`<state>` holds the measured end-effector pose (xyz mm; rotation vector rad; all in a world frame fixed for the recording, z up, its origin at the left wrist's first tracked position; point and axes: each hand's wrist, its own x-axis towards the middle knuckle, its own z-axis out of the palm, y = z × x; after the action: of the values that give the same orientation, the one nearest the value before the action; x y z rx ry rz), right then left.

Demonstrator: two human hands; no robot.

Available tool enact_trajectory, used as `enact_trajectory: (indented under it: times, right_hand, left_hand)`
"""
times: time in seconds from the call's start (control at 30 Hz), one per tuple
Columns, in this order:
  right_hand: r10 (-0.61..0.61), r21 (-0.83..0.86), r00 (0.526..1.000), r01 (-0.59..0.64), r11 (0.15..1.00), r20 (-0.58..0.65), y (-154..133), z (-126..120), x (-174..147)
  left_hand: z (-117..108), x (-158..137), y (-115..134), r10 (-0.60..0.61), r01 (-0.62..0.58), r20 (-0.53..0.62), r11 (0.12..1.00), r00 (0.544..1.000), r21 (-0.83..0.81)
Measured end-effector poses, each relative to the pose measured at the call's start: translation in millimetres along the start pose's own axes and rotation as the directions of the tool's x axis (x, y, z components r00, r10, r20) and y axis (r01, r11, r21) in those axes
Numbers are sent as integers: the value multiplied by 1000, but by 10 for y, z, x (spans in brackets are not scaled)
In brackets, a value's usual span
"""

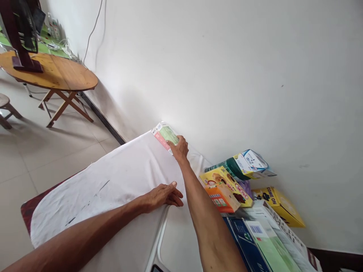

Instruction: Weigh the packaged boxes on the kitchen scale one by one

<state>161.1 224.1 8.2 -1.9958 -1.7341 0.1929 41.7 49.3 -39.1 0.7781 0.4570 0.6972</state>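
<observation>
At the far corner of the cloth-covered table, against the wall, lies a small carton [166, 136] with green, pink and white faces. My right hand [179, 147] is closed around its near end, thumb on one side. My left hand [163, 196] hovers or rests near the table's middle, fingers loosely apart and holding nothing. Just below that hand is the edge of a white, flat, rounded-corner panel [178, 238]. White cloth [121, 177] with dark marks spreads under both hands.
To the right are piled packages: a yellow snack box [227, 181], an orange pack [222, 198], a green-lidded container [236, 168], a yellow box [279, 206] and dark blue and green cartons [249, 241]. A round wooden table [65, 73] with a fan [24, 49] stands far left.
</observation>
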Motion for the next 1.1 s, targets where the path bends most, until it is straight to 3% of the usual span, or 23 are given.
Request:
enact_trajectory:
  times: [0.27,0.53,0.8,0.97,1.1]
  right_hand:
    - [9,-149,993,9,989,116,-18,-127,104]
    - [39,-228,989,-6,974,141,6,-169,142]
    - [-4,-202,991,31,979,131,21,-63,163]
    - [-35,-164,988,60,985,150,39,-150,144]
    - [-60,-146,995,72,987,84,-27,-301,-75]
  left_hand:
    - [-4,11,-7,-4,4,2,1000,1000,-7]
    - [12,9,29,-27,27,-6,1000,1000,-9]
    - [-11,34,-6,-20,20,10,1000,1000,1]
    - [-19,38,-20,-20,20,1,1000,1000,1]
    - [-21,22,3,-15,15,18,1000,1000,19]
